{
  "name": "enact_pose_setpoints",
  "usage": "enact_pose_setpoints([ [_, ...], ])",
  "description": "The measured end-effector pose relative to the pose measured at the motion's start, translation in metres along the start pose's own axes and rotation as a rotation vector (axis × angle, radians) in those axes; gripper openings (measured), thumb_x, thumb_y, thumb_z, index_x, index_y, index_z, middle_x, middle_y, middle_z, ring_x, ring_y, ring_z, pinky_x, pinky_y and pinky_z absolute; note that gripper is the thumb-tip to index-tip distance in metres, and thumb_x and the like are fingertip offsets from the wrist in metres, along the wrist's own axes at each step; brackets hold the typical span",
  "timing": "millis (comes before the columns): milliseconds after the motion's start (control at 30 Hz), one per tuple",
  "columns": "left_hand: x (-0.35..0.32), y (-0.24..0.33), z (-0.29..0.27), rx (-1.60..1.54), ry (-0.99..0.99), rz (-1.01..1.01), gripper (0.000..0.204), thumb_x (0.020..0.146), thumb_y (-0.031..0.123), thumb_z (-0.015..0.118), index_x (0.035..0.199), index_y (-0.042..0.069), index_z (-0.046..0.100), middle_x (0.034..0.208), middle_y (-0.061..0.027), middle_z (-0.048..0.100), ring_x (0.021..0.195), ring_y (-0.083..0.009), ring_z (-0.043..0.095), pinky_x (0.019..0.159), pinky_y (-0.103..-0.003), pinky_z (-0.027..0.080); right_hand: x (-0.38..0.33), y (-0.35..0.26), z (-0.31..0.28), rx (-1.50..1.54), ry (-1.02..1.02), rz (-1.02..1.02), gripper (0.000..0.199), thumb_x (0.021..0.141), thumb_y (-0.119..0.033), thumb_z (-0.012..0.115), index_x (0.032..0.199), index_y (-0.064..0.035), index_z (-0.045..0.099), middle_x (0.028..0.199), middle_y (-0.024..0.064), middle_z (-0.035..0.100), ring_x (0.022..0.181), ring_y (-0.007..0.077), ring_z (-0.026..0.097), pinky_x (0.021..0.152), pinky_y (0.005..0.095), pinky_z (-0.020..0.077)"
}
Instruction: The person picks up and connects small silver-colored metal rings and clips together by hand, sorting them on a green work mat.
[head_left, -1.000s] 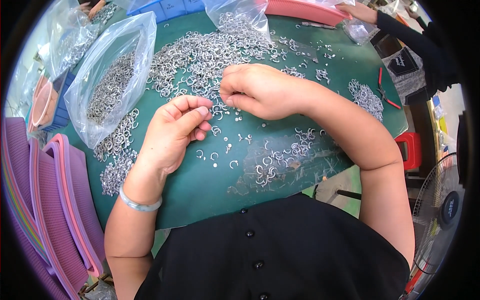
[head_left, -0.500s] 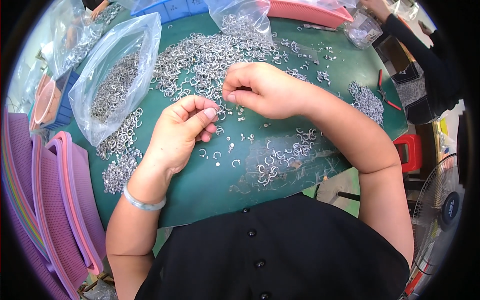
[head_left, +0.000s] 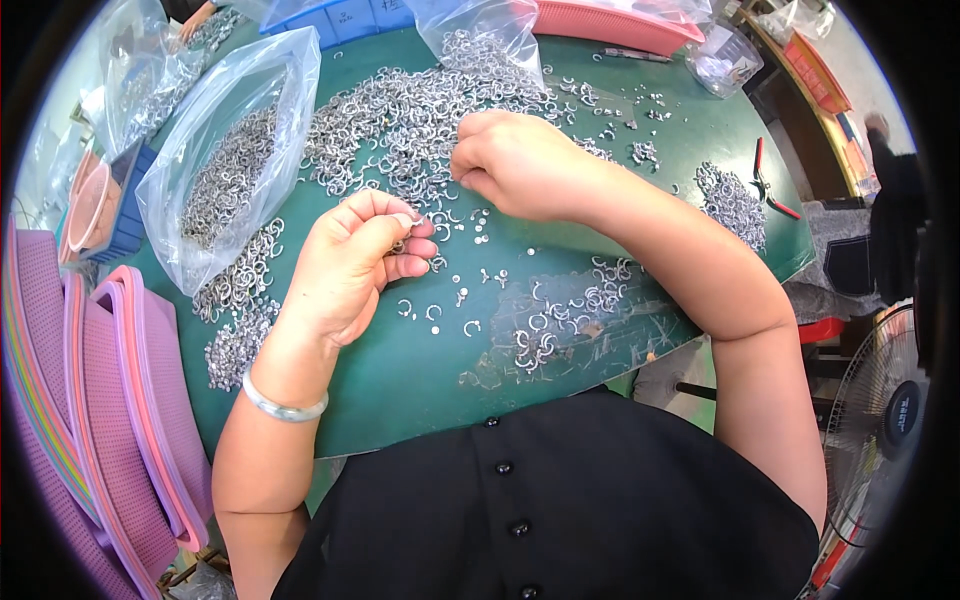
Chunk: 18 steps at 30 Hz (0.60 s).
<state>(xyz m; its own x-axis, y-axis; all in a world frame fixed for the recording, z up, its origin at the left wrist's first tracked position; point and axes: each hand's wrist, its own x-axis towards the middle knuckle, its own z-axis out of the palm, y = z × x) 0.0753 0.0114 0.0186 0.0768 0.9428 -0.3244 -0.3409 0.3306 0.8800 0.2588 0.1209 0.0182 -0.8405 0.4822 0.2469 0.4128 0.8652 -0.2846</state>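
My left hand [head_left: 350,250], with a pale bangle [head_left: 285,408] on its wrist, pinches a small silver metal piece [head_left: 416,220] between thumb and forefinger. Its exact shape is mostly hidden by the fingers. To the right, my right hand [head_left: 520,165] hovers at the edge of a big pile of C-shaped metal pieces [head_left: 385,120]. Its fingers are closed together, and whatever they hold cannot be made out. Below both hands, a few tiny round silver bits [head_left: 482,228] and single open rings [head_left: 472,328] lie scattered on the green tabletop [head_left: 400,390].
A clear plastic bag [head_left: 235,180] of metal pieces lies at left, near purple baskets [head_left: 130,400]. Red-handled pliers [head_left: 762,180] rest at right beside a small heap [head_left: 730,205]. At the back are a blue bin [head_left: 340,20] and a pink basket [head_left: 620,25]. A fan [head_left: 880,420] stands at right.
My left hand has turned slightly, its lower fingers spreading a little, and my right hand has shifted slightly, its fingers tucking out of sight. At upper right, a person has moved away from the table's edge.
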Motion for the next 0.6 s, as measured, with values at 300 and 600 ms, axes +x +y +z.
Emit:
enact_pose_setpoints([
  [300, -0.002, 0.004, -0.001, -0.054, -0.015, 0.029, 0.01, 0.081, -0.002, 0.05, 0.089, -0.001, 0.054, 0.086, -0.0112, 0.06, 0.073, -0.0167, 0.061, 0.065, -0.027, 0.053, 0.002, -0.006, 0.003, -0.016, -0.018, -0.076, 0.006, 0.073, -0.01, 0.059, 0.072, -0.0043, 0.059, 0.077, 0.0095, 0.053, 0.082, 0.0285, 0.055, 0.071, 0.0374, 0.0463],
  [600, 0.002, 0.0, -0.005, -0.03, -0.014, -0.01, 0.015, 0.086, 0.005, 0.05, 0.097, -0.001, 0.056, 0.083, -0.0073, 0.059, 0.069, -0.0134, 0.058, 0.062, -0.024, 0.051, 0.001, -0.015, -0.003, 0.014, 0.068, -0.228, 0.007, 0.073, -0.009, 0.058, 0.076, -0.0031, 0.057, 0.079, 0.009, 0.051, 0.082, 0.0282, 0.052, 0.073, 0.0374, 0.0449],
])
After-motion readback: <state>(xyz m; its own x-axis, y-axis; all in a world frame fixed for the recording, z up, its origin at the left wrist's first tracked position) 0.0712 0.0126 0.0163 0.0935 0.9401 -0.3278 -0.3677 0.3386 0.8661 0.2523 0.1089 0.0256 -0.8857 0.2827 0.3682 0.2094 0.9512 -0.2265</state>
